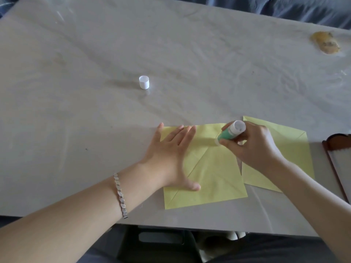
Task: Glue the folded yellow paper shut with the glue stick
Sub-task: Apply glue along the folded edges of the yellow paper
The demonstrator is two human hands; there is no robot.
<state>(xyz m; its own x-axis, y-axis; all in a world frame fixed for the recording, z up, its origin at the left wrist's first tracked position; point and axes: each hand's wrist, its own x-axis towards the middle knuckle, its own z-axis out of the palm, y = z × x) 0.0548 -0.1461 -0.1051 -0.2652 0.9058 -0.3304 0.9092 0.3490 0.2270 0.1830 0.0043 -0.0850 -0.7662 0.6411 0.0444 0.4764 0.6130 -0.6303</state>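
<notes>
Glue stick (227,134) slants tip down-left onto the folded yellow paper (210,168), base up-right, gripped by the right hand (254,147); left hand (171,158) presses the paper flat, grip wide.

- The left hand (171,158) and the right hand (254,147) are bare.
- A silver-coloured bracelet (120,195) of small, flat, shiny links set edge to edge circles the left wrist.
- The left forearm (66,221) and the right forearm (313,190) are uncovered up to the picture's edges.

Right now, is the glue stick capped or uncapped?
Uncapped: the white cap stands apart on the table; the right hand holds the glue stick.
</notes>
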